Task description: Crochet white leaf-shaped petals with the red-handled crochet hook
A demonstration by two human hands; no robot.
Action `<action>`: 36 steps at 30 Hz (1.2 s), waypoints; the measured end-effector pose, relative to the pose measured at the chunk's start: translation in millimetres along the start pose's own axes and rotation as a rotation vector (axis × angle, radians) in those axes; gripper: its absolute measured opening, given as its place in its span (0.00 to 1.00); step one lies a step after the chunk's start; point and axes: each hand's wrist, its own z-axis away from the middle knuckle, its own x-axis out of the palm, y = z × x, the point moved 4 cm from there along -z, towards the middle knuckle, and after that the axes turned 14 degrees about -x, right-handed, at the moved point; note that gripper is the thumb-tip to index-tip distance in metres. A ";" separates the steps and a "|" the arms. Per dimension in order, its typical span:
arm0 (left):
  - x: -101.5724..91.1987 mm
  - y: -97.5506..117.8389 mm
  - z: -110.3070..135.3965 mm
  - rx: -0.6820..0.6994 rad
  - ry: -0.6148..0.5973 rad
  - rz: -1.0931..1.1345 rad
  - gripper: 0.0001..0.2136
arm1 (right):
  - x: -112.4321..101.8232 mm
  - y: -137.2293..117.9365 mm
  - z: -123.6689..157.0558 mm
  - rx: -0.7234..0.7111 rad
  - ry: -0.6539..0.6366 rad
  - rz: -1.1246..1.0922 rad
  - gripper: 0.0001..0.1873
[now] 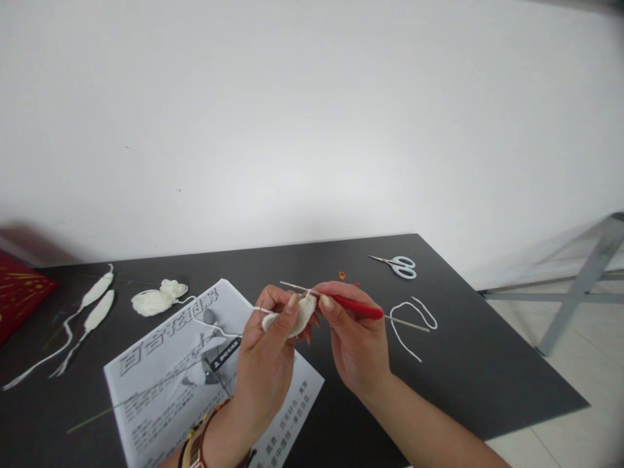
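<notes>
My left hand [266, 364] pinches a small white crocheted piece [301, 314] between thumb and fingers, above a printed instruction sheet [170, 377]. White yarn [214, 328] runs from the piece across the sheet to a small yarn ball [156, 300]. My right hand [353, 341] is closed round a crochet hook with a red handle [355, 307]. The hook's metal tip points left into the crocheted piece. Both hands are held close together over the dark table [487, 377].
Two finished white crocheted petals with long tails [95, 305] lie at the left. A loose loop of white yarn [414, 322] and white-handled scissors [400, 265] lie at the right. A small orange marker [342, 275] sits behind my hands. A red object [17, 292] is at the far left edge.
</notes>
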 end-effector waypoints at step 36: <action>-62.0 44.9 -57.7 -0.087 -0.109 0.239 0.17 | -11.7 -24.1 -25.4 -0.128 -0.064 -0.023 0.10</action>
